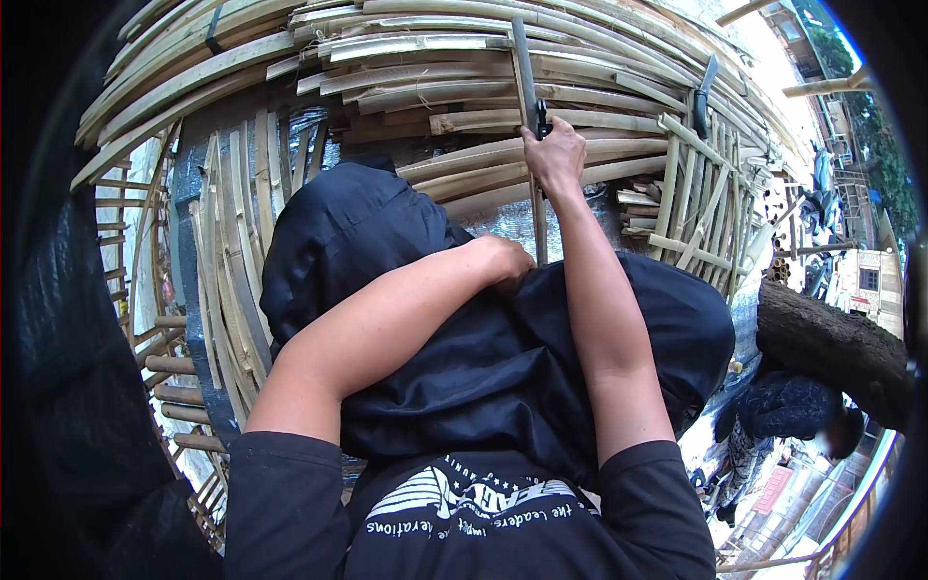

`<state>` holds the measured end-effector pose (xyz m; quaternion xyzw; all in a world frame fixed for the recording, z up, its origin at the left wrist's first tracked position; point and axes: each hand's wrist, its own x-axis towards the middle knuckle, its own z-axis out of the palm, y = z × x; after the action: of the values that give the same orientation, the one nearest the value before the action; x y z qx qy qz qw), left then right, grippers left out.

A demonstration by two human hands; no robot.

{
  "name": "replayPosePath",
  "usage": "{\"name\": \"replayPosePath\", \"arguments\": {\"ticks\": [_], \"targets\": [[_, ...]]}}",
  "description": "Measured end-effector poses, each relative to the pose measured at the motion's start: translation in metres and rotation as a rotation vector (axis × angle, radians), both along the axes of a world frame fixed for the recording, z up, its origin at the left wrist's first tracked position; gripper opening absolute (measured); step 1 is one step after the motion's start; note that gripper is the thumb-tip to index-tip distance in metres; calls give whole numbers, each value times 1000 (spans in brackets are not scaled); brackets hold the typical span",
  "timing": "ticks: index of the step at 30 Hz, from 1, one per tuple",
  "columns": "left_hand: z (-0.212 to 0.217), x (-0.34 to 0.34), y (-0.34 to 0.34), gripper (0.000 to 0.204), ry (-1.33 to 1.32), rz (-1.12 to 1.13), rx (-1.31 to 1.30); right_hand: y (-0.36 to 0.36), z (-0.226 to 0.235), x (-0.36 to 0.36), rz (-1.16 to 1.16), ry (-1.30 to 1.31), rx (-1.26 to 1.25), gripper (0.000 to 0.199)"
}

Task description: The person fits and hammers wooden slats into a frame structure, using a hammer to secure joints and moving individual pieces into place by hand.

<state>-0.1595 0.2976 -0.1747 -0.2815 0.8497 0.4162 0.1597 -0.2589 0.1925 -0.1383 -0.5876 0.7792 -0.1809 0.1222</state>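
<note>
Fingers of the right hand, upper middle of the frame, are closed around a small black tool, the thumb against a long strip; the tool is mostly covered, so its kind is hard to tell. The left hand is bent over the lap at the centre, near the strip's lower end; its fingers are hidden, and whether they grip anything I cannot tell. The strip runs nearly upright in the frame, from the top edge down to the lap, crossing in front of a pile of split bamboo.

Work on this one strip looks underway rather than finished; it appears whole along the length that shows; many pieces across the top of the frame are already split, while one lattice panel at the upper right already has crosspieces on it; how many pieces are left to work, the view does not settle.

By count: two hands, one strip between them, one black tool; one knife, lying on the panel; well over a dozen pieces in the top pile, overlapping too much for an exact figure; several narrow slats at the left; at least four round poles below those; one thick trunk and one other person at the lower right.
</note>
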Motion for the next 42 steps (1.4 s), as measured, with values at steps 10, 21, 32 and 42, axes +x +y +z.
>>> {"name": "replayPosePath", "arguments": {"ticks": [10,21,32,42], "targets": [[4,-3,-2,41,-24,-36,34,-2,-9,-3,7,20,-50,38],[71,35,-89,28,-218,444,-278,-4,-10,-9,31,9,-18,35],[2,1,-173,56,418,1483,-252,1,-17,-15,101,-68,-118,36],[-16,-5,-184,28,736,1372,-130,1,-19,-14,156,-58,-150,34]]}}
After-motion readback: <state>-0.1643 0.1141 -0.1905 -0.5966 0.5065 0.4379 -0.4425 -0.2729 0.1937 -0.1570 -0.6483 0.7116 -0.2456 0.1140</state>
